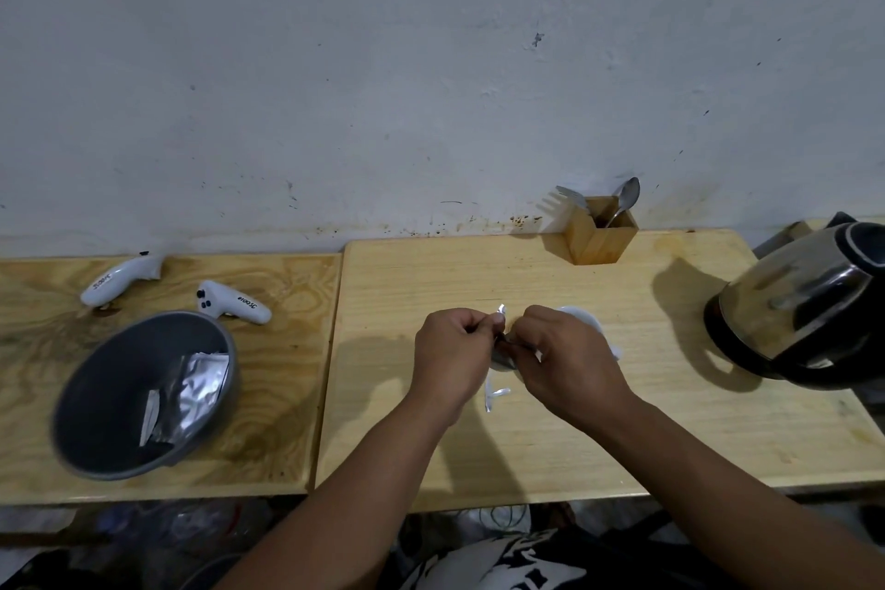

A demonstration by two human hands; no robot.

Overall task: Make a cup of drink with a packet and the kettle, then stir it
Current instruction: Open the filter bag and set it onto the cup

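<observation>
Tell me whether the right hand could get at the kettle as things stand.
Probably yes, once freed. The kettle stands on the same table to that side, with bare wood between it and the right hand. But both hands are busy gripping the packet, so that would have to be let go first.

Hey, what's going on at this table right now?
A person is working a small silver packet between both hands, the left hand and the right hand pinching it close together, apparently tearing it open. A white cup sits on the table just behind the right hand. The kettle stands untouched to the right, and a spoon waits in the wooden holder by the wall. A grey bowl on the left holds empty wrappers.
</observation>
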